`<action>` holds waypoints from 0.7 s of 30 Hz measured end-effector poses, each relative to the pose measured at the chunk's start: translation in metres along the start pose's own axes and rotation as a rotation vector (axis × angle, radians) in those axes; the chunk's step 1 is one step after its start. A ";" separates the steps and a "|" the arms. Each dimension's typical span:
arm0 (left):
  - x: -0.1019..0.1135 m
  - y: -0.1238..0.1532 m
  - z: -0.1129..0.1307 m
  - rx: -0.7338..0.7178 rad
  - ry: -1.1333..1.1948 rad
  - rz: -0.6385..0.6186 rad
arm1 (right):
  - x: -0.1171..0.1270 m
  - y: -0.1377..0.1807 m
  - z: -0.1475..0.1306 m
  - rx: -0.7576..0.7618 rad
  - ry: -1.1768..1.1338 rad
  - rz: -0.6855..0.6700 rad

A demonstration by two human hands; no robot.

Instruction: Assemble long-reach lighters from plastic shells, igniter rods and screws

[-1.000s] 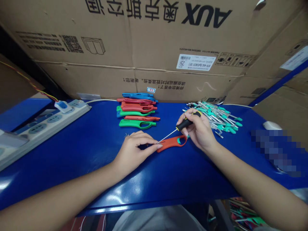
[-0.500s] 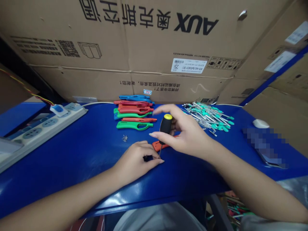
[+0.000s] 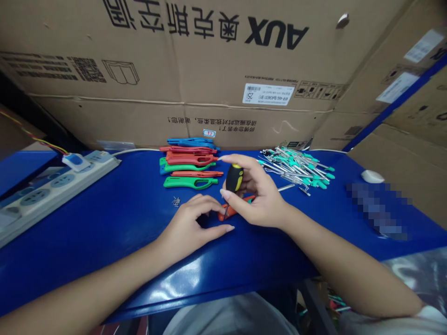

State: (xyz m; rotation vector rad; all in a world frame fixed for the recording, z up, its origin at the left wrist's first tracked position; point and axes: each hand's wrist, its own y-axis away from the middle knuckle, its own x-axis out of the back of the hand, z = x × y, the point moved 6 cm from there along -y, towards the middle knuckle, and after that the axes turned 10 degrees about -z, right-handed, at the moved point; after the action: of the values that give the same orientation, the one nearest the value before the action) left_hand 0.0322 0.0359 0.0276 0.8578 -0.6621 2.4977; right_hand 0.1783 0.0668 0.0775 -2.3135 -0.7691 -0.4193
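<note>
My right hand [image 3: 260,193] grips a screwdriver [image 3: 233,180] with a black and yellow handle. Its thin shaft points down at the near end of an orange lighter casing [image 3: 231,212], which lies on the blue table partly under my right hand. A bit of teal shows in the far end of that casing. My left hand [image 3: 195,218] rests to the left, thumb and index finger apart. Its index fingertip is at the casing's near end, beside the screwdriver tip. To the left lies a small heap of screws [image 3: 176,201].
Green, red and blue lighter casings [image 3: 190,181] are stacked behind the hands. Metal lighter rods with teal parts [image 3: 300,167] are piled at the back right. A power strip [image 3: 57,186] runs along the left, and a cardboard box [image 3: 209,102] walls off the back.
The screwdriver's tip has moved from beside my left fingertips onto the end of the orange casing. My left thumb and index finger have parted. The camera view has shifted slightly.
</note>
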 end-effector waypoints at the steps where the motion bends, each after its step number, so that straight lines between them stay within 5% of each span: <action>1: 0.002 0.000 0.000 0.003 -0.039 0.006 | 0.004 0.000 0.000 0.028 0.024 0.061; 5: 0.000 -0.001 -0.006 0.029 -0.165 -0.071 | 0.012 0.001 0.003 0.074 0.116 0.182; 21: -0.005 -0.001 -0.015 0.018 -0.202 -0.128 | 0.004 0.005 -0.001 0.159 0.281 0.138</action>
State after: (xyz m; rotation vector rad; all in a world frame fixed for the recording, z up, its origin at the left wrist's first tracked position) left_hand 0.0296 0.0441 0.0140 1.1333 -0.6296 2.3265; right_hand 0.1848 0.0649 0.0778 -2.0868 -0.4840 -0.5837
